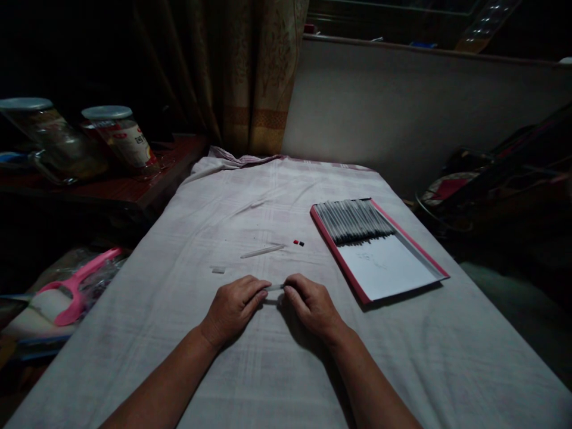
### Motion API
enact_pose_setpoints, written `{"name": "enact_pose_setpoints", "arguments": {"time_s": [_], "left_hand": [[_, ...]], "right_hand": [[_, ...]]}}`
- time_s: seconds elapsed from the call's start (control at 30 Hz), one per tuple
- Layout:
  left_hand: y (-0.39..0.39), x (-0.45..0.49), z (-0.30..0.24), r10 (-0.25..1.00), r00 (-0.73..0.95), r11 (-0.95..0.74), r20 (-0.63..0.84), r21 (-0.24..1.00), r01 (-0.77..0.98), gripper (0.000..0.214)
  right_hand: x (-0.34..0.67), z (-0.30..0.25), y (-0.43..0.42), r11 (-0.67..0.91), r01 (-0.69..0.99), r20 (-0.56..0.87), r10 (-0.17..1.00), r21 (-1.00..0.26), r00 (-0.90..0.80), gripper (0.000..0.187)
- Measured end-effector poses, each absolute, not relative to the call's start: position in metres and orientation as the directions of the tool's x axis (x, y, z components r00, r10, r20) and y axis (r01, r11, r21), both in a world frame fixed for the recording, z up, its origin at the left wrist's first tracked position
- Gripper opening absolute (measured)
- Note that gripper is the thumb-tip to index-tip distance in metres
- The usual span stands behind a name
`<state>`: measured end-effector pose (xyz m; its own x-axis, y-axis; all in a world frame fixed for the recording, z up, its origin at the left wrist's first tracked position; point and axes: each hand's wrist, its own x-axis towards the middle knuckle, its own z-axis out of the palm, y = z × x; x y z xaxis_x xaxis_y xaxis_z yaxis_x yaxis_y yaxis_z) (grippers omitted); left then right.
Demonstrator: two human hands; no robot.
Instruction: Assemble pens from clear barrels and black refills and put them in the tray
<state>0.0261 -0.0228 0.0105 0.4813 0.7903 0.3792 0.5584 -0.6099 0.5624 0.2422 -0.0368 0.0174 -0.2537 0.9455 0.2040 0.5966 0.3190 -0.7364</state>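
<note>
Over the near middle of the cloth, a slim pale pen (275, 287) is held level between my two hands. The fingers of my left hand (233, 305) pinch one end of it. My right hand (313, 305) is closed on the other end, where a dark part shows; the fingers hide the rest. Beyond them lies a clear pen barrel (263, 251). A small red piece (295, 242) and a small black piece (301, 243) rest to its right. Left of my hands is a short translucent piece (218, 270).
An open pink-edged box (339, 256) at right holds a row of clear pens with dark ends (355, 220). The table has a pale checked cloth (250, 381). Lidded jars (125, 140) stand on a side table at left, above a pink plastic item (83, 286).
</note>
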Motion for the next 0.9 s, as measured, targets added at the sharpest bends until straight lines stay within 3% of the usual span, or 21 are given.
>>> {"name": "enact_pose_setpoints", "arguments": {"time_s": [0.47,0.73,0.9], "left_hand": [[-0.023,0.025,0.011,0.788,0.494,-0.611,0.367,0.561,0.559,0.020],[-0.028,0.028,0.016,0.716,0.479,-0.693,0.507,0.431,0.578,0.018],[-0.024,0.025,0.015,0.771,0.484,-0.633,0.414,0.411,0.656,0.024]], "right_hand": [[0.241,0.016,-0.036,0.351,0.615,0.198,0.932,-0.706,-0.304,0.022],[0.232,0.011,-0.037,0.245,0.538,0.152,0.965,-0.806,-0.212,0.041],[0.234,0.006,-0.037,0.198,0.504,0.143,0.979,-0.840,-0.146,0.041]]}}
